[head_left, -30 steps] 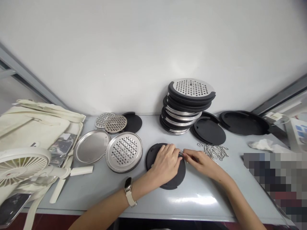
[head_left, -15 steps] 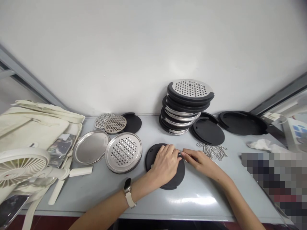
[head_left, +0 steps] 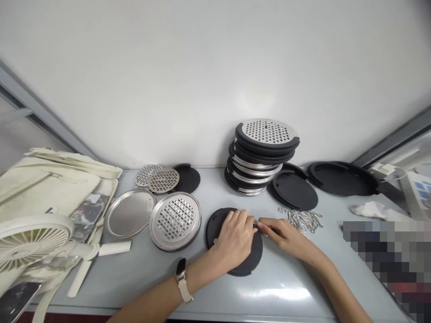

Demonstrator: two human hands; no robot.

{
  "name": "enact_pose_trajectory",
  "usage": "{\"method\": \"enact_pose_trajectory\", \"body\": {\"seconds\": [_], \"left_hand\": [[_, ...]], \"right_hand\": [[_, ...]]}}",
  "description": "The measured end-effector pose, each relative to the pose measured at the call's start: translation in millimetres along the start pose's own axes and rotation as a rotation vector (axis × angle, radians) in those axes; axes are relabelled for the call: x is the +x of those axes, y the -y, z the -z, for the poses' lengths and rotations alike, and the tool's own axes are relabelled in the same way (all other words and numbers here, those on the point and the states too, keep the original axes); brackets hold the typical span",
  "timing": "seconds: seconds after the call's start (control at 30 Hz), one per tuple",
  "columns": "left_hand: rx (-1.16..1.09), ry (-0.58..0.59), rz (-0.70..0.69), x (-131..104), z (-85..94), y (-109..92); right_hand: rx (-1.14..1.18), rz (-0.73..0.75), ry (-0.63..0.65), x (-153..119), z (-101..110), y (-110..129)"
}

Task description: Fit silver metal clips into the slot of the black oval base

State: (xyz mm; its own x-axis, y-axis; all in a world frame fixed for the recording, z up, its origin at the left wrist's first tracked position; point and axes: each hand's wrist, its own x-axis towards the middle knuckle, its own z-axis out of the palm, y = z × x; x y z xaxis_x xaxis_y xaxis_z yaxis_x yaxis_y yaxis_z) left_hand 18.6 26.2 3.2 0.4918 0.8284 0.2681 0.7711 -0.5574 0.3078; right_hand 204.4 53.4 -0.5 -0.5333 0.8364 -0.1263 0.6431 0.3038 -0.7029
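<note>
A round black plate with a small hole lies on the table in front of me. Across it rests my left hand, its fingers closed together at the plate's right edge. My right hand meets it there, thumb and fingers pinching a small shiny wire hook, mostly hidden between the two hands. Just behind my right hand is a loose heap of bent wire hooks. To the left of the plate, a round metal grater disc overlaps the edge of a plain metal tray.
A tall stack of black plates and metal discs stands by the wall. More black plates and wide black trays lie to its right. Small grater discs are at the back left. A cream bag and fan fill the left.
The whole view has shifted slightly, with things appearing lower. Both hands stay together at the plate's right edge; the right fingers have turned a little around the hook.
</note>
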Motion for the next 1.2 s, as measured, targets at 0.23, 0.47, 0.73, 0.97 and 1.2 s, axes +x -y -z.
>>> {"method": "enact_pose_trajectory", "body": {"seconds": [0.23,0.47,0.73,0.97,1.2], "left_hand": [[-0.014,0.009,-0.004,0.6,-0.3,0.2],[-0.012,0.015,0.003,1.2,0.7,0.1],[-0.008,0.014,-0.008,0.8,-0.2,1.1],[-0.007,0.017,-0.005,0.8,0.4,0.4],[-0.064,-0.003,-0.003,1.4,2.1,0.9]], "right_hand": [[0.043,0.007,0.019,-1.8,1.9,0.4],[0.055,0.021,0.025,-2.1,2.8,2.8],[0.071,0.024,0.027,-3.4,3.0,-0.1],[0.071,0.03,0.024,-2.7,3.9,0.8],[0.046,0.035,0.016,-2.7,2.9,-0.5]]}}
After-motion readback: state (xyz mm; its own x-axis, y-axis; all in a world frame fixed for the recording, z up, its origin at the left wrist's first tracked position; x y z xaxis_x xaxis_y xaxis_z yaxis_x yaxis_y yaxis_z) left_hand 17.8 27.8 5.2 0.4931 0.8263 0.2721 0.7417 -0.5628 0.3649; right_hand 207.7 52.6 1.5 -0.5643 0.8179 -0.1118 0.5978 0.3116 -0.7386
